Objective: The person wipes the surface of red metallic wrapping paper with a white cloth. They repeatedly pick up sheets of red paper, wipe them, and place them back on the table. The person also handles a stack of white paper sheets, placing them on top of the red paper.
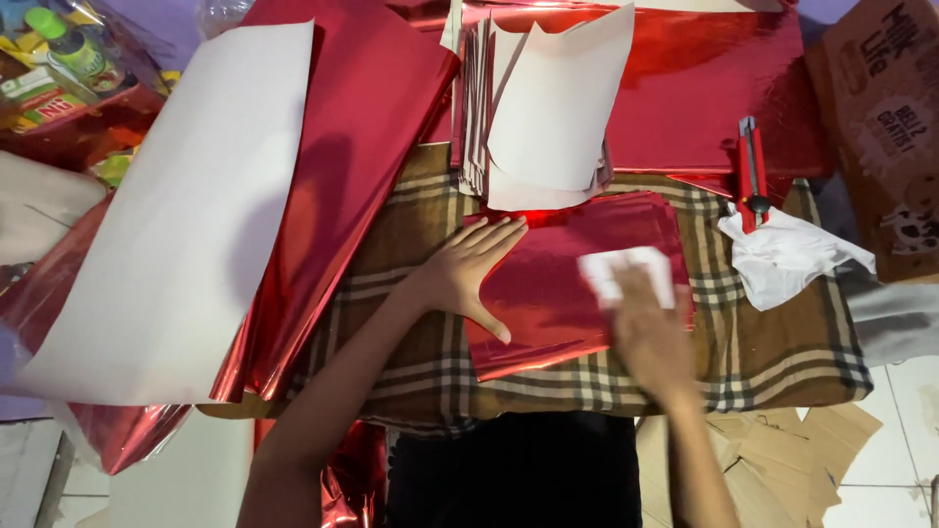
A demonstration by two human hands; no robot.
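On red foil sheet [577,284]: L hand [468,274] flat, R hand [646,328] rubbing white cloth [626,272].

Home craft corner, work done low over a pale tiled floor [905,411], lower right of frame. Checked brown cloth [430,372] as work surface. Red foil sheets [352,147] and white-backed paper [186,196] piled upper left and top centre. Red utility knife [751,171] at right; cardboard box [880,117] upper right; bottles and packets [59,59] far upper left.
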